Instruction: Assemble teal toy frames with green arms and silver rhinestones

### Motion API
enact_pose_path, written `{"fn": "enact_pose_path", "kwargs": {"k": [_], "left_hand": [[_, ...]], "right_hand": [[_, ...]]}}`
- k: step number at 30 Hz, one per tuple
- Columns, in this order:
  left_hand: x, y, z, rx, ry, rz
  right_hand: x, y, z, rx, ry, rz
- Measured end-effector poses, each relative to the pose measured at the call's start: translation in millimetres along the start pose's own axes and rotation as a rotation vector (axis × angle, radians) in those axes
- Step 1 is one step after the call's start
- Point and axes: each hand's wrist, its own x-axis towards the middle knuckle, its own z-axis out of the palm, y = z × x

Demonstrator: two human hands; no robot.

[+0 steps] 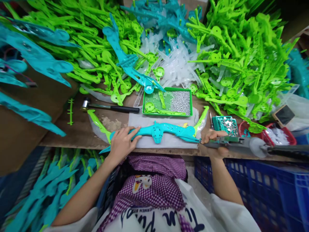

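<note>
A blue plastic toy bow (169,130) with a raised figure at its middle lies across the front of the workbench. Green curved limbs (201,121) with clear plastic pieces stick out from both its ends. Wrapped over the bow's left part is my left hand (124,140), pressing it on the bench. My right hand (216,141) grips a grey power screwdriver (238,144), held nearly level, its tip at the bow's right end. Whether the tip sits on a screw is too small to tell.
Behind the bow stands a green tray (192,103) of small screws. A hammer (111,107) lies to its left. Piles of green parts (231,64) and clear pieces (177,61) fill the back. Small red bins (281,133) sit right; a blue crate (256,180) stands below.
</note>
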Motion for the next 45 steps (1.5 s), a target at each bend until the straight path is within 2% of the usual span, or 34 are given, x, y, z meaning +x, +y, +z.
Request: {"fn": "enact_pose_path", "kwargs": {"k": [4,7,10,13,16,18,22,24,26,28,30,32,34,35,36,37,39,40,42,43,45], "left_hand": [[-1.3,-1.8,2.1,-0.027,0.023,-0.001],[-2.0,-2.0,2.9,-0.04,0.039,0.004],[-2.9,-2.3,3.4,-0.065,0.052,0.004],[-4.7,-2.7,3.5,-0.077,0.066,0.003],[-5.7,-2.8,3.3,-0.043,0.073,0.013],[-5.0,-2.4,2.7,-0.026,0.069,0.017],[-4.0,-0.9,-5.0,-0.093,0.042,0.034],[-8.7,-3.3,-14.0,-0.197,0.105,0.027],[-18.8,-12.0,-23.8,-0.272,0.267,-0.079],[-33.2,-28.6,-29.7,-0.247,0.454,-0.29],[-48.7,-49.9,-28.6,-0.179,0.546,-0.495],[-62.1,-68.8,-20.9,-0.218,0.526,-0.665],[-70.5,-79.2,-10.6,-0.463,0.449,-0.796],[-72.2,-80.5,-5.9,-0.632,0.409,-0.837],[-72.0,-79.6,-2.2,-0.803,0.374,-0.861],[-70.4,-76.9,0.3,-0.944,0.365,-0.876],[-64.6,-68.7,1.0,-1.126,0.398,-0.909],[-61.6,-64.1,-0.4,-1.187,0.441,-0.933],[-57.8,-55.0,-5.6,-1.288,0.485,-0.985],[-57.4,-50.4,-8.8,-1.338,0.482,-1.006],[-58.3,-41.1,-15.4,-1.438,0.477,-1.024]], "right_hand": [[-3.9,-2.8,1.3,-0.041,0.091,0.027],[0.9,-8.5,12.0,-0.089,0.168,0.034],[16.4,-13.8,37.7,-0.108,0.223,0.008],[38.8,-17.2,78.4,-0.097,0.26,-0.062],[59.5,-20.8,119.5,-0.141,0.207,-0.037],[68.6,-22.5,137.8,-0.202,0.162,-0.022],[72.5,-18.2,147.4,-0.276,0.076,-0.036],[70.8,-12.9,143.8,-0.298,0.028,-0.027],[70.6,-8.5,138.5,-0.322,-0.003,-0.008],[72.5,-7.3,133.2,-0.341,-0.02,0.015],[72.1,-10.1,128.2,-0.353,-0.012,0.009],[61.6,-14.6,125.2,-0.395,0.083,-0.065],[35.2,-15.6,126.7,-0.434,0.191,-0.141],[16.1,-13.3,129.9,-0.438,0.195,-0.124],[-5.6,-8.6,135.0,-0.337,0.067,-0.044],[-28.5,-1.7,142.1,-0.185,-0.192,0.113],[-71.5,16.6,161.2,0.087,-0.677,0.623],[-88.7,26.3,172.3,0.188,-0.76,0.886],[-110.3,42.7,194.4,0.365,-0.728,1.249],[-114.8,48.5,204.0,0.431,-0.672,1.353],[-114.3,54.8,217.8,0.514,-0.598,1.438]]}}
